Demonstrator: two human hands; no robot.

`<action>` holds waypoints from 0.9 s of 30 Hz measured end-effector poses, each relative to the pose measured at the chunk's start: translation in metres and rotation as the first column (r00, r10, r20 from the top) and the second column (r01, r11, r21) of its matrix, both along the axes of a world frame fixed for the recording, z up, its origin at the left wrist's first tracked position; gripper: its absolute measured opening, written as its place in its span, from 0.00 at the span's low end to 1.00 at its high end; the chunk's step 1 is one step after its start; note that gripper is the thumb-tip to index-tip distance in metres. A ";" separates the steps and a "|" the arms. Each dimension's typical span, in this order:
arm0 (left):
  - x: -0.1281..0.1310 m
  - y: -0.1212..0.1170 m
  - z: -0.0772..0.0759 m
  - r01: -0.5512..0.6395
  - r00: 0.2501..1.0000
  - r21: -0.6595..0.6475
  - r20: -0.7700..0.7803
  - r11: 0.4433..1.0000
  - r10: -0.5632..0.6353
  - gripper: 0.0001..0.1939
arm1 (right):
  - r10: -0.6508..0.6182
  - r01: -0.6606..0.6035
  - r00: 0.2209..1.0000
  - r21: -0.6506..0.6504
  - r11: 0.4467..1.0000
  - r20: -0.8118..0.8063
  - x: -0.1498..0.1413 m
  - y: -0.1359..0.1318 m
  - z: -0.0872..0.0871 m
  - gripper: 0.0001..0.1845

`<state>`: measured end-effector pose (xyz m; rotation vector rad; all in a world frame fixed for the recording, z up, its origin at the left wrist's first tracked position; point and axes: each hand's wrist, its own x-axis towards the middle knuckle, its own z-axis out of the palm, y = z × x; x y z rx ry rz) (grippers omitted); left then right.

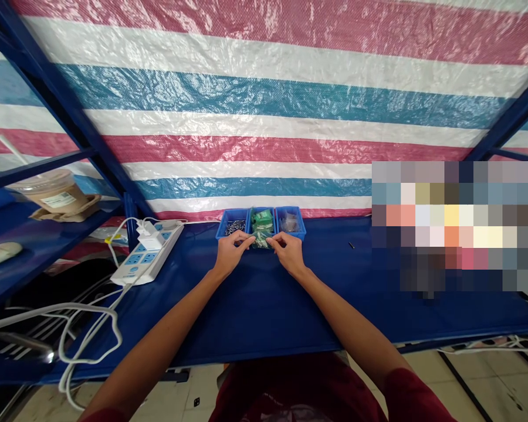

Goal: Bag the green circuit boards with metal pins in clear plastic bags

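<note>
Between my two hands is a small clear plastic bag with green in it (261, 239), pinched at both sides. My left hand (232, 251) grips its left edge with thumb and forefinger, and my right hand (289, 251) grips the right edge. Just behind my hands stand three blue bins side by side. Small dark and silver pieces fill the left bin (222, 227). Green packets (263, 218) lie in the middle bin, partly hidden by the held bag. Clear plastic bags (289, 222) are in the right bin.
A white power strip (147, 258) with a plugged-in charger and loose white cables (114, 319) lies at the left. A small dark piece (351, 245) rests on the blue table (264, 305) to the right. A lidded cup (59, 190) stands on the left shelf. The far right is pixelated.
</note>
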<state>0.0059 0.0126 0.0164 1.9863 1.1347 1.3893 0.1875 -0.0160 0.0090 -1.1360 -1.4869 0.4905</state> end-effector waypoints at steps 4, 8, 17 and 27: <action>0.000 0.001 -0.001 0.006 0.999 0.023 -0.051 1.000 -0.005 0.13 | -0.005 0.004 0.999 0.014 1.000 0.032 0.001 0.000 0.000 0.20; 0.000 0.000 0.000 0.019 0.992 0.051 -0.127 0.999 -0.013 0.15 | 0.003 -0.005 0.998 0.030 1.000 0.070 0.001 -0.001 0.000 0.21; 0.000 0.001 -0.003 0.039 0.995 0.047 -0.099 0.998 -0.035 0.14 | 0.023 -0.029 0.995 0.057 0.998 0.096 0.000 -0.001 -0.001 0.21; 0.001 0.001 -0.003 0.035 0.991 0.080 -0.129 0.996 -0.024 0.16 | 0.046 -0.056 0.991 0.075 0.996 0.122 0.000 0.004 -0.007 0.18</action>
